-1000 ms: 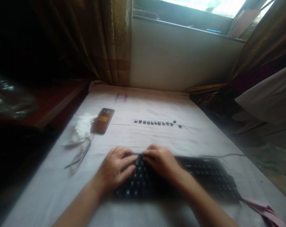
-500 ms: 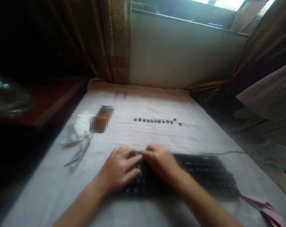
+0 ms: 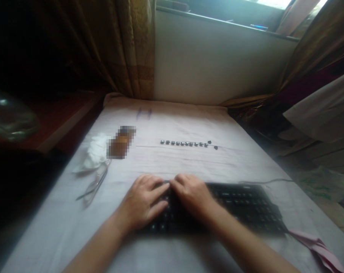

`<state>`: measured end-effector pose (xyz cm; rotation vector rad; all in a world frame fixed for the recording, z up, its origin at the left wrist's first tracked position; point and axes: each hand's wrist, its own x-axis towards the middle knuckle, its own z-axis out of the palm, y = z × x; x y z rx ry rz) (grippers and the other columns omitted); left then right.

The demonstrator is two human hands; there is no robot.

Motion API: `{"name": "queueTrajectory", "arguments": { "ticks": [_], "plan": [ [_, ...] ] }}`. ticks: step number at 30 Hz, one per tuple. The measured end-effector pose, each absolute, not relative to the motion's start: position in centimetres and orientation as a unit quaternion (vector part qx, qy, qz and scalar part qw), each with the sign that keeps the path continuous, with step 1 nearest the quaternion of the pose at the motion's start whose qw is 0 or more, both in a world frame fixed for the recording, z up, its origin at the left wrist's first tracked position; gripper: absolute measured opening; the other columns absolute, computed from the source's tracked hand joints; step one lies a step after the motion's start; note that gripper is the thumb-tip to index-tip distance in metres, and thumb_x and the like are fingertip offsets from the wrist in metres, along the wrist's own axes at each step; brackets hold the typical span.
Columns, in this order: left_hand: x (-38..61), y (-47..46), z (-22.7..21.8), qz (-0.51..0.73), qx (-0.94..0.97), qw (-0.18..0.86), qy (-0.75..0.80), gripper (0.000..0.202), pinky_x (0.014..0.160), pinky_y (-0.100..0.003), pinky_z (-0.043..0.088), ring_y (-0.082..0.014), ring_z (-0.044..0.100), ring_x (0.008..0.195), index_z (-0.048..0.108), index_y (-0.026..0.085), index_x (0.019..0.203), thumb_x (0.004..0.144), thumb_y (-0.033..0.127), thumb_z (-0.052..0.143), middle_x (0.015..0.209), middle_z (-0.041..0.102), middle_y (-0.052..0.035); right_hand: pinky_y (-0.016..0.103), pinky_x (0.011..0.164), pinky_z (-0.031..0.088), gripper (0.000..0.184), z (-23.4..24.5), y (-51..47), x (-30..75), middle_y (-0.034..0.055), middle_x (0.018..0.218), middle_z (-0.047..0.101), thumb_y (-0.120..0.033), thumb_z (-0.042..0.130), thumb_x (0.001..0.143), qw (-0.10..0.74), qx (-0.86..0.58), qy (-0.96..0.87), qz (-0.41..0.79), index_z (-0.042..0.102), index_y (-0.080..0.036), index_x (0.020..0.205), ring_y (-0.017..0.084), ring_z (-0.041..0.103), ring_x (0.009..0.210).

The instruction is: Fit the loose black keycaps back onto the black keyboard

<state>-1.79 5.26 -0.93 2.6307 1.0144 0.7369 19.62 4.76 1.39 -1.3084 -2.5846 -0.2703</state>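
Observation:
A black keyboard (image 3: pixel 246 206) lies near the front of the cloth-covered table. My left hand (image 3: pixel 145 199) is wrapped over its far left corner, thumb and forefinger stretched across the keys, the other fingers bent at the back edge. Close against that forefinger's tip, my right hand (image 3: pixel 190 191) is closed in a pinch at the keyboard's back edge; whatever sits between its fingertips is hidden. Beyond the hands, several small dark keycaps (image 3: pixel 182 143) form a row, with two more loose at its right end.
On the left lie a crumpled white tissue or cloth (image 3: pixel 96 151), a blurred-out brown item (image 3: pixel 120 142) and glasses-like frames (image 3: pixel 95 185). A cable (image 3: pixel 267 181) runs off to the right. Pink cloth (image 3: pixel 317 246) hangs by the near right corner.
The view has shifted very slightly. Both hands keep their places at the keyboard's left end, and the row of keycaps looks the same.

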Motion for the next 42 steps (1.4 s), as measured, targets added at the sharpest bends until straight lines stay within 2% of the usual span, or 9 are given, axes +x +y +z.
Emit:
{"name": "queueTrajectory", "arguments": {
  "ticks": [6,11,16,25,32,38,42],
  "plan": [
    [-1.7,5.2,-0.8,0.242,0.899,0.109,0.348,0.040,0.099,-0.048,0.043,-0.0276,0.055,0.113,0.063,0.023,0.126,0.090,0.038,0.056,0.122,0.062,-0.0101,0.027,0.063,0.036,0.011,1.8,4.9,19.6,0.0032,0.079,0.065,-0.014,0.059,0.091,0.091,-0.460,-0.881,-0.057,0.069,-0.019,0.093,0.015,0.054,0.069],
    [-1.6,5.2,-0.6,0.234,0.901,0.107,0.349,0.042,0.100,-0.047,0.042,-0.0271,0.055,0.112,0.061,0.020,0.127,0.089,0.037,0.057,0.121,0.063,-0.0099,0.025,0.059,0.034,0.012,2.2,5.1,19.2,0.0025,0.079,0.065,-0.019,0.058,0.092,0.051,-0.493,-0.868,-0.034,0.070,-0.022,0.095,0.014,0.054,0.065],
    [-1.6,5.2,-0.5,0.233,0.903,0.102,0.347,0.039,0.099,-0.048,0.042,-0.0272,0.054,0.112,0.062,0.020,0.126,0.091,0.036,0.055,0.121,0.063,-0.0098,0.024,0.059,0.035,0.013,2.1,4.9,19.2,0.0024,0.078,0.064,-0.019,0.058,0.092,0.045,-0.494,-0.868,-0.025,0.070,-0.021,0.095,0.013,0.053,0.065],
    [-1.5,5.2,-0.3,0.238,0.905,0.084,0.342,0.037,0.098,-0.048,0.043,-0.0271,0.056,0.111,0.062,0.023,0.126,0.091,0.035,0.055,0.121,0.064,-0.0093,0.024,0.058,0.035,0.014,1.8,4.8,19.1,0.0025,0.075,0.065,-0.016,0.058,0.091,0.083,-0.505,-0.858,-0.031,0.070,-0.021,0.088,0.013,0.054,0.064],
    [-1.6,5.2,-0.6,0.258,0.896,0.102,0.346,0.035,0.098,-0.046,0.045,-0.0259,0.057,0.110,0.064,0.022,0.123,0.092,0.034,0.053,0.120,0.065,-0.0090,0.021,0.060,0.040,0.015,0.8,5.0,19.6,0.0030,0.083,0.068,-0.020,0.056,0.092,0.120,-0.523,-0.843,0.023,0.070,-0.022,0.097,0.013,0.059,0.069],
    [-1.6,5.2,-0.7,0.288,0.887,0.108,0.344,0.032,0.097,-0.045,0.045,-0.0248,0.059,0.109,0.066,0.019,0.118,0.093,0.033,0.052,0.117,0.068,-0.0090,0.021,0.063,0.043,0.016,0.1,4.8,19.7,0.0042,0.083,0.068,-0.019,0.054,0.093,0.175,-0.497,-0.850,-0.003,0.069,-0.018,0.097,0.013,0.061,0.070],
    [-1.6,5.2,-0.7,0.286,0.888,0.104,0.346,0.032,0.098,-0.045,0.045,-0.0250,0.060,0.109,0.065,0.020,0.119,0.093,0.033,0.052,0.117,0.068,-0.0091,0.022,0.064,0.043,0.015,0.3,4.7,19.6,0.0037,0.083,0.068,-0.018,0.055,0.092,0.169,-0.515,-0.840,0.003,0.069,-0.019,0.094,0.014,0.062,0.070]
  ]
}}
